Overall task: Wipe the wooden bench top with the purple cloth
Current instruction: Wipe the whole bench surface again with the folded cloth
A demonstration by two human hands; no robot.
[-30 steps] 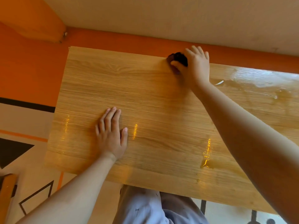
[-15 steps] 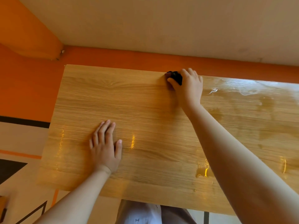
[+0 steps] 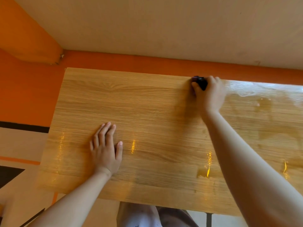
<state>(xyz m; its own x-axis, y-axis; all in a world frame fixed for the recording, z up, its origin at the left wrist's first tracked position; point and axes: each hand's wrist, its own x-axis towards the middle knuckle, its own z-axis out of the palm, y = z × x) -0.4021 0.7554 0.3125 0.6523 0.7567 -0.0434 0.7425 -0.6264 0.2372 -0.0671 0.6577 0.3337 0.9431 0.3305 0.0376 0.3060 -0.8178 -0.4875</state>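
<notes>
Head view shows our right hand [image 3: 210, 94] stretched to the far edge of the wooden table [image 3: 155, 112], w/ the grip curled tight round a dark bunched cloth [image 3: 201, 82]. Cloth looks near black in this light; only a small purplish bit shows at its far left tip. It sits right at the table's back edge, touching the wood, just beside the orange wall band [image 3: 131, 63]. Thumb lies on the cloth's near-left side, fingers wrap over the top; hand is a bit blurred.

Our left hand [image 3: 105, 151] lies flat on the table, palm down, fingers straight & close together pointing away from us, thumb out to the right. It has hold of nothing. It's well apart from the right hand, nearer the left-front part of the top.

Table surface right of the cloth is shiny & wet-looking, w/ pale glare [image 3: 262, 90] along the back-right. A small glossy puddle [image 3: 205, 173] sits near the front edge, under our right forearm, & another bright streak further right. Left half of the top looks duller, w/ a few thin vertical glints.

Below the front edge we see light-coloured clothing [image 3: 139, 215] on our legs. Floor at left has pale, orange & black shapes [image 3: 9, 176].
</notes>
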